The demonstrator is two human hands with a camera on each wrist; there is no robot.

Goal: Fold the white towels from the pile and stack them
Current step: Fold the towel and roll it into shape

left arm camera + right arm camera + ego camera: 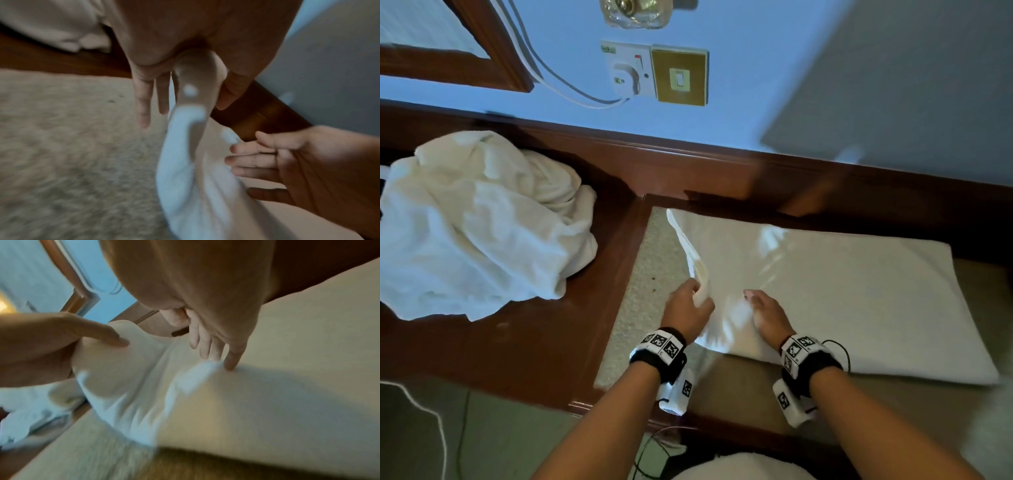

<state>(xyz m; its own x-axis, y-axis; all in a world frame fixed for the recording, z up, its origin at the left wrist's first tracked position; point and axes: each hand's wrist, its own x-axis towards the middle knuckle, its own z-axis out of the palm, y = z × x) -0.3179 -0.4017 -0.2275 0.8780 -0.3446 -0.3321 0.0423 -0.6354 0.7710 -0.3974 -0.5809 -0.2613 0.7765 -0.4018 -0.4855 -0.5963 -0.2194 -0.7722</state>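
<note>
Left hand (690, 310) pinches white towel (825, 294) edge at 9 o'clock for folding; right hand (768, 317), fingers straight, pins cloth flat.

Left hand (688, 310) pinching, right hand (768, 313) flat.
</note>
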